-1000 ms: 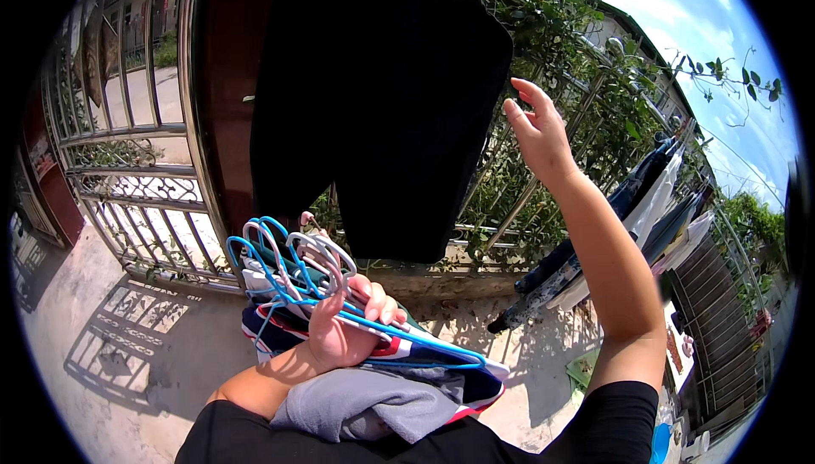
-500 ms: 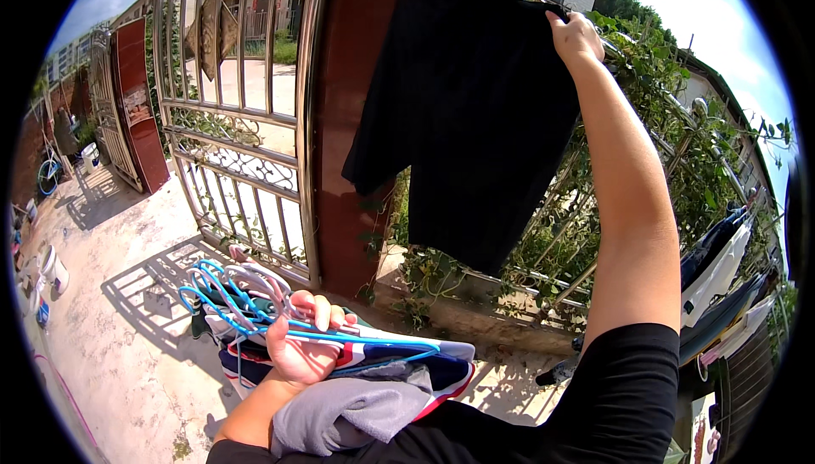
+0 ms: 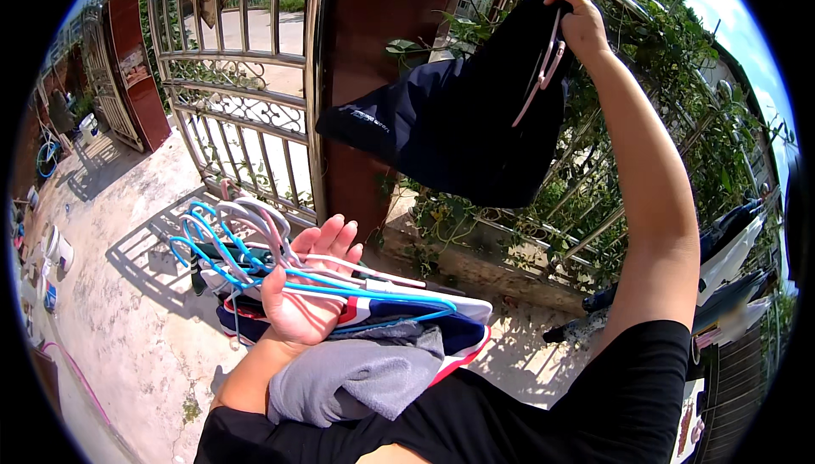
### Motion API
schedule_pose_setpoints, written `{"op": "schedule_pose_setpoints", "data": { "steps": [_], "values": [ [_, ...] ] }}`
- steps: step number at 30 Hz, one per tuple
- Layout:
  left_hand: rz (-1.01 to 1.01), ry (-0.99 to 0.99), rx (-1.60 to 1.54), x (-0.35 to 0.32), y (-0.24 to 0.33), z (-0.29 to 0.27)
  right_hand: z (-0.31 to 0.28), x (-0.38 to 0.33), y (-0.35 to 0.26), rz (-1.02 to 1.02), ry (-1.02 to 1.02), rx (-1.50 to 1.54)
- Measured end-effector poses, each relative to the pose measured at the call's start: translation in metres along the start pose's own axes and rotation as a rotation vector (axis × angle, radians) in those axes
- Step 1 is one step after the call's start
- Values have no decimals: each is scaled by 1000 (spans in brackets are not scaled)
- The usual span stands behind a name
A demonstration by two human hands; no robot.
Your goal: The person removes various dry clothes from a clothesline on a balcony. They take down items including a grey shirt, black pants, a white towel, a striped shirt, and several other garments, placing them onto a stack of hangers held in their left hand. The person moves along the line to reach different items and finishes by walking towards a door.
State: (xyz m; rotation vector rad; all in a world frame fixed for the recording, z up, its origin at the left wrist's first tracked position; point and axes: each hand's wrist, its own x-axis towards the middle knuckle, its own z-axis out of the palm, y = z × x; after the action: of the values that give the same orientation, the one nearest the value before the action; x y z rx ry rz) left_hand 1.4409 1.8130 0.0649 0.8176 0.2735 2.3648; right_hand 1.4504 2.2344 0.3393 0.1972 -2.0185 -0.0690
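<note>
My right hand (image 3: 581, 22), raised at the upper right, grips a pair of black shorts (image 3: 475, 124) near the waist. A pale pink hanger (image 3: 543, 78) hangs against the cloth just below the fingers. Lower down, my left hand (image 3: 310, 290) is turned palm up. Several blue, grey and pink hangers (image 3: 246, 243) lie across its palm, between thumb and loosened fingers. Dark blue, white and red clothing (image 3: 465, 338) hangs beneath these hangers. Over my left forearm lies a grey cloth (image 3: 348, 379).
A metal gate (image 3: 246, 124) stands ahead on the left beside a dark red pillar (image 3: 361, 48). Leafy vines (image 3: 671, 65) cover a railing on the right. Other laundry (image 3: 730, 269) hangs at the far right. A white bucket (image 3: 58, 247) stands on the left.
The black shorts have swung up and folded, and their pink hanger has tipped downward beside my right hand. My left fingers have straightened from their curl around the hangers.
</note>
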Motion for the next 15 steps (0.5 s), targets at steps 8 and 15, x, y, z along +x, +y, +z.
{"op": "schedule_pose_setpoints", "data": {
  "steps": [8, 15],
  "values": [
    [-320, -69, -10, 31, -44, 27, 71, -65, -185, 65, -660, 265],
    [-480, -248, -200, 14, -111, 59, 65, -240, -222, 681, -587, 1085]
  ]
}}
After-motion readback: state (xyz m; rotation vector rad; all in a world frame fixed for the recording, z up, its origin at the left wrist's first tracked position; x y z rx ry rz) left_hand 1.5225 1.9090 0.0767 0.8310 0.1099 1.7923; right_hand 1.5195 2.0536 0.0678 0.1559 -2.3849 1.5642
